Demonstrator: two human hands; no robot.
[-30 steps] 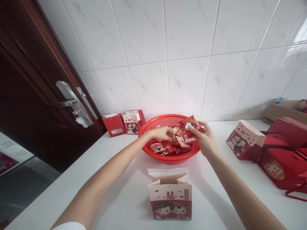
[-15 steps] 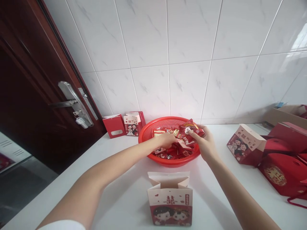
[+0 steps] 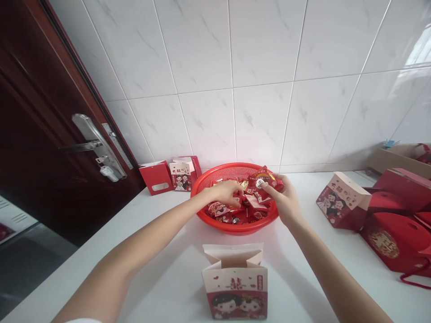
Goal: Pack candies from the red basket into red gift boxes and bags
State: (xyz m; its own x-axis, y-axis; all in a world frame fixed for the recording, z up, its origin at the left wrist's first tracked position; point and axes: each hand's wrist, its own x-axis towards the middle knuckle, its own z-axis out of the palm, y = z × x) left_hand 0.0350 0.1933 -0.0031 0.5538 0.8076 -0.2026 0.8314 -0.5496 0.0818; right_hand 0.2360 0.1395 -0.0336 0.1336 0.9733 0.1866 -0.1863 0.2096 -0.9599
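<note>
A red plastic basket [image 3: 215, 224] with perforated sides holds many small wrapped candies [image 3: 218, 209], mostly red. My left hand [image 3: 227, 193] is over the candies with its fingers curled down; red wrapping shows at the fingertips, but whether they grip it is unclear. At the basket's right side, my right hand [image 3: 286, 197] is closed on a red candy packet [image 3: 262, 180] with gold print and a white round mark, thumb on its front. Closer to me stands a paper gift box [image 3: 235, 287] with two cartoon faces, its top open.
Two red and white boxes [image 3: 182, 177] stand by the wall, left of the basket. To the right are a tilted cartoon box [image 3: 340, 202], several red boxes [image 3: 393, 242] and a cardboard carton [image 3: 387, 159]. A dark door [image 3: 50, 112] is at the left.
My left hand has lifted slightly and shifted left among the candies. My right hand keeps its hold on the red packet. The view has shifted a little.
</note>
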